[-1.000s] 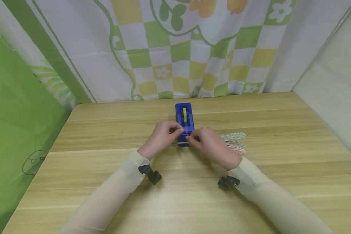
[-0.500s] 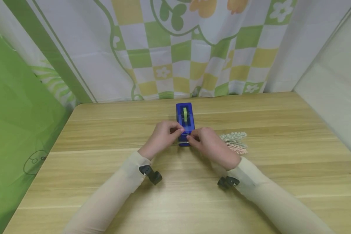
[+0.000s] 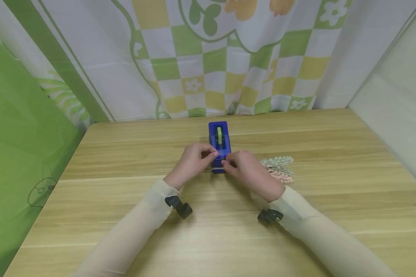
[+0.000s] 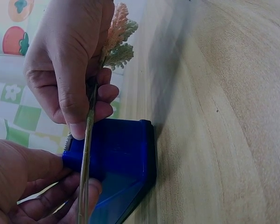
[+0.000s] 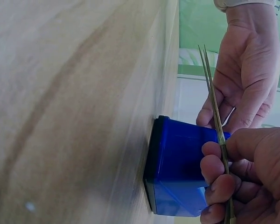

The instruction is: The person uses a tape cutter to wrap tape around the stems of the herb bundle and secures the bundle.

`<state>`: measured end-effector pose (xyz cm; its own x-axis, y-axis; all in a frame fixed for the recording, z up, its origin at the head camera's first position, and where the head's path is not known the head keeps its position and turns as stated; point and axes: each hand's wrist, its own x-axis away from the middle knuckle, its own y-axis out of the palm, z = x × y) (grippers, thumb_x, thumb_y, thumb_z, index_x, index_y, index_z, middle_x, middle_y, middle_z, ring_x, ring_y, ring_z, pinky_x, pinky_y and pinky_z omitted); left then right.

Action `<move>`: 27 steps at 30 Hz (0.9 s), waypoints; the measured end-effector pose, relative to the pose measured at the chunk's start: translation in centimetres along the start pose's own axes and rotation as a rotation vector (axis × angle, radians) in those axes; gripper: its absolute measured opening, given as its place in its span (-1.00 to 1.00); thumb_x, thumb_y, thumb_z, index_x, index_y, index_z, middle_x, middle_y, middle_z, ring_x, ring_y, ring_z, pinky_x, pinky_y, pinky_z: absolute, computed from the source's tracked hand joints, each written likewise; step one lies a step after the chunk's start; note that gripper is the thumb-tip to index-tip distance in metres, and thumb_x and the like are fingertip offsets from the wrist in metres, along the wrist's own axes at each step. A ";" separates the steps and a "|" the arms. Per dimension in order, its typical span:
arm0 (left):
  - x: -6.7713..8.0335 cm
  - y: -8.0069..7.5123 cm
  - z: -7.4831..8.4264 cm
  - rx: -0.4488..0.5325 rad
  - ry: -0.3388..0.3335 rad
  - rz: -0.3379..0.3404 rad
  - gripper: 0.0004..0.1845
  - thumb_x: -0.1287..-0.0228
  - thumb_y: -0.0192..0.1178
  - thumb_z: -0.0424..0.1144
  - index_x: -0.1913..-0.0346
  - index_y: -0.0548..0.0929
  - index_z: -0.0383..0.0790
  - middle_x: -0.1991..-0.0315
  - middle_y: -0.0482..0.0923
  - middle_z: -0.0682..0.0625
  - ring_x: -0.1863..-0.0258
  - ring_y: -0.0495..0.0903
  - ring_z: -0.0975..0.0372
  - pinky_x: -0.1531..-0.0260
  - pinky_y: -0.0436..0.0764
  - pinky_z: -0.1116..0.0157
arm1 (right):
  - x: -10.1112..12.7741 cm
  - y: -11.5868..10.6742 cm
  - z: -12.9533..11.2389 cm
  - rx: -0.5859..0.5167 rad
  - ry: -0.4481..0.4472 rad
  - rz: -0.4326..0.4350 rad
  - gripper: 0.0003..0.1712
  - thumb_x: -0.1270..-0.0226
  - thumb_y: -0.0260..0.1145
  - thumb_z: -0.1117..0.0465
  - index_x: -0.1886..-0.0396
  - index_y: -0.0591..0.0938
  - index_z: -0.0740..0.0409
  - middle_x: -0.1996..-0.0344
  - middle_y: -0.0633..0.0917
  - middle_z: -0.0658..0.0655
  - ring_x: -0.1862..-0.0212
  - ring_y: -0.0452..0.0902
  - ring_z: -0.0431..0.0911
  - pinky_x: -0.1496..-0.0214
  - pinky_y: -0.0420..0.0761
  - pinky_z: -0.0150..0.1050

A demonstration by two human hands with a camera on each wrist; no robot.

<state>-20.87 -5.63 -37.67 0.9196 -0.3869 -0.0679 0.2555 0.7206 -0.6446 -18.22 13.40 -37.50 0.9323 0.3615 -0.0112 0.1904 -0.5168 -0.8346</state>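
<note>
Two hands (image 3: pixel 194 161) (image 3: pixel 251 171) — thin stems (image 5: pixel 214 102) — blue dispenser (image 3: pixel 219 144).

Thin stems (image 4: pixel 86 154) (pinched), blue tape dispenser (image 3: pixel 219 146)

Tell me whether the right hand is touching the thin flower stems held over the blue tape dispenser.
Touching. The left wrist view shows the right hand pinching the stems between thumb and fingers, just above the blue tape dispenser.
</note>
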 end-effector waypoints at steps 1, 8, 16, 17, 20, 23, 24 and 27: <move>0.0 0.0 0.0 -0.003 0.000 0.002 -0.80 -0.54 0.22 -0.23 0.13 0.79 -0.27 0.13 0.81 -0.11 0.16 0.72 0.15 0.05 0.71 0.21 | 0.0 0.0 0.0 0.003 -0.010 0.006 -0.59 -0.56 0.27 0.19 0.60 0.56 0.08 0.65 0.50 0.00 0.58 0.36 -0.19 0.54 0.38 -0.37; 0.1 0.0 0.1 -0.009 0.001 0.004 -0.80 -0.55 0.22 -0.23 0.14 0.79 -0.25 0.12 0.81 -0.10 0.09 0.74 0.12 -0.06 0.71 0.15 | 0.1 0.2 0.2 0.021 -0.061 0.041 -0.57 -0.53 0.26 0.23 0.64 0.51 0.08 0.68 0.47 -0.02 0.60 0.33 -0.20 0.56 0.34 -0.38; 0.1 0.1 0.1 -0.011 0.006 0.004 -0.80 -0.55 0.22 -0.23 0.13 0.79 -0.27 0.11 0.81 -0.12 0.09 0.74 0.10 -0.05 0.72 0.15 | 0.0 0.1 0.2 0.016 -0.041 0.021 -0.60 -0.53 0.27 0.22 0.61 0.54 0.08 0.66 0.49 -0.02 0.59 0.35 -0.20 0.55 0.38 -0.38; 0.1 0.1 0.1 -0.012 0.006 0.005 -0.80 -0.55 0.22 -0.23 0.13 0.79 -0.27 0.11 0.81 -0.12 0.09 0.74 0.10 -0.05 0.72 0.15 | 0.0 0.1 0.2 0.016 -0.042 0.019 -0.60 -0.53 0.26 0.22 0.61 0.54 0.08 0.66 0.48 -0.02 0.59 0.35 -0.20 0.55 0.38 -0.38; 0.0 0.1 0.0 -0.011 0.009 0.005 -0.79 -0.55 0.22 -0.23 0.13 0.79 -0.28 0.12 0.81 -0.12 0.09 0.74 0.10 -0.05 0.71 0.14 | 0.0 0.1 0.2 0.013 -0.045 0.016 -0.60 -0.53 0.26 0.23 0.62 0.53 0.07 0.66 0.48 -0.02 0.59 0.35 -0.20 0.55 0.38 -0.38; 0.0 0.1 0.0 -0.010 0.011 0.006 -0.79 -0.55 0.22 -0.23 0.13 0.79 -0.28 0.12 0.81 -0.12 0.10 0.74 0.10 -0.05 0.72 0.14 | 0.0 0.0 0.2 0.014 -0.052 0.013 -0.60 -0.53 0.27 0.23 0.61 0.54 0.08 0.67 0.48 -0.01 0.59 0.35 -0.20 0.55 0.38 -0.38; 0.0 0.1 0.0 -0.009 0.012 0.006 -0.79 -0.55 0.22 -0.23 0.12 0.79 -0.28 0.12 0.81 -0.12 0.10 0.74 0.10 -0.05 0.72 0.15 | 0.0 0.0 0.2 0.014 -0.054 0.012 -0.61 -0.53 0.27 0.23 0.61 0.54 0.08 0.67 0.48 -0.01 0.59 0.35 -0.20 0.55 0.38 -0.38; 0.1 0.1 0.0 -0.005 0.011 0.006 -0.79 -0.55 0.22 -0.23 0.12 0.79 -0.29 0.11 0.81 -0.12 0.10 0.74 0.10 -0.05 0.72 0.15 | 0.0 0.0 0.2 0.017 -0.064 0.011 -0.62 -0.53 0.27 0.24 0.60 0.55 0.09 0.67 0.48 -0.01 0.60 0.35 -0.20 0.55 0.38 -0.38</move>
<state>-20.80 -5.60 -37.71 0.9178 -0.3889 -0.0799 0.2487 0.7200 -0.6479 -18.34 13.58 -37.63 0.9127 0.4049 -0.0545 0.1749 -0.5078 -0.8435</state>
